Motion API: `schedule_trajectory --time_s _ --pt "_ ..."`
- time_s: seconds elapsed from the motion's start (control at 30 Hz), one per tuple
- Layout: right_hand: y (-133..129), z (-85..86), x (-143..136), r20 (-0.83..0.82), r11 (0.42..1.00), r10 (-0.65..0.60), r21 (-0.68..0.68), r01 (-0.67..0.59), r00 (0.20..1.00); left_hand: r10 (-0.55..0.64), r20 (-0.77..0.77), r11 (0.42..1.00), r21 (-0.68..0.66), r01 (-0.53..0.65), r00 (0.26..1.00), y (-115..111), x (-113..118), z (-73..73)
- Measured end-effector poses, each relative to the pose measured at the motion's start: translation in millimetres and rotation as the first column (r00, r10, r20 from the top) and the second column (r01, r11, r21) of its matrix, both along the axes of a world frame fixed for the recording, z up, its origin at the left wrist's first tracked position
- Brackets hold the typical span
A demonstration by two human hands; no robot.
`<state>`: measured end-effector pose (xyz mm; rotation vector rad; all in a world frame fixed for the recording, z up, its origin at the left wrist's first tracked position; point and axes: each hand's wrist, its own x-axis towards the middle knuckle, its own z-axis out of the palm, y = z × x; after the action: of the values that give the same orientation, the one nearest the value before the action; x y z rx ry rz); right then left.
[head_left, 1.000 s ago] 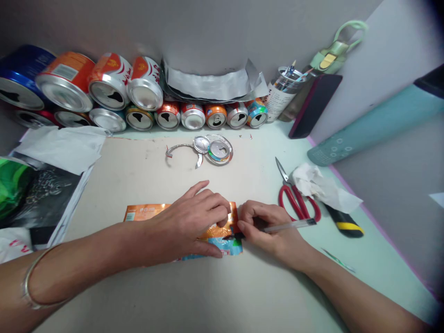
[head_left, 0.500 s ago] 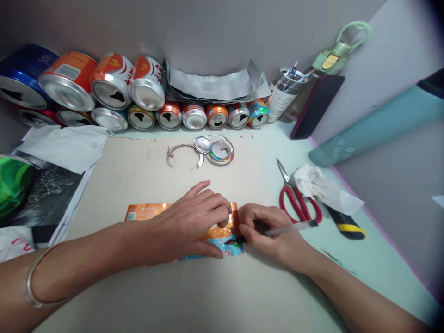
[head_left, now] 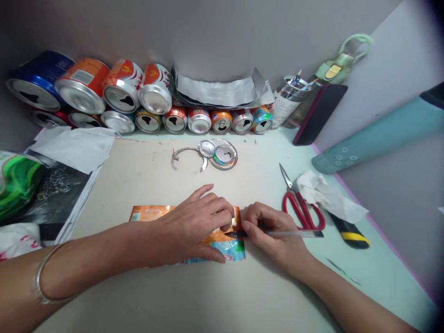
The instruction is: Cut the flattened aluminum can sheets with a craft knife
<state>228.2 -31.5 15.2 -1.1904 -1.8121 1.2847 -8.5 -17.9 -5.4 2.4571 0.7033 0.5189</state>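
Note:
A flat sheet cut from a drink can (head_left: 149, 213), orange above and light blue below, lies on the board in front of me. My left hand (head_left: 197, 222) rests across it, fingers apart and thumb stretched along its lower part, covering its middle. A clear-barrelled pen (head_left: 294, 234) is pinched in my right hand (head_left: 270, 231) at the sheet's right end. Its dark tip points left over the orange area; whether it touches the metal I cannot tell. Beyond my hands sits a piece made of joined can ends (head_left: 224, 155) with a curved, thin strip at its left.
Stacked drink cans (head_left: 121, 90) and curled metal sheets (head_left: 218, 92) line the wall. At right are red-handled scissors (head_left: 301, 210), crumpled tissue (head_left: 319, 189), a black-yellow handle (head_left: 352, 233) and a teal bottle (head_left: 374, 132). A pen-filled can (head_left: 286, 101) stands behind. Papers (head_left: 74, 145) lie left.
The pen tip has moved up the sheet from the blue part to the orange, and the pen lies flatter. My left hand stays on the sheet. The whole view has shifted slightly.

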Motion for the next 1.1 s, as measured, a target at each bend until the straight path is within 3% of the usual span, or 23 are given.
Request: schedule_trajectory --time_s 1.1 --pt "1.3 5.3 -2.6 -0.018 0.994 0.081 -0.067 -0.082 0.997 -0.01 -0.019 1.0 0.002 0.01 1.0 -1.1 0.3 8.1"
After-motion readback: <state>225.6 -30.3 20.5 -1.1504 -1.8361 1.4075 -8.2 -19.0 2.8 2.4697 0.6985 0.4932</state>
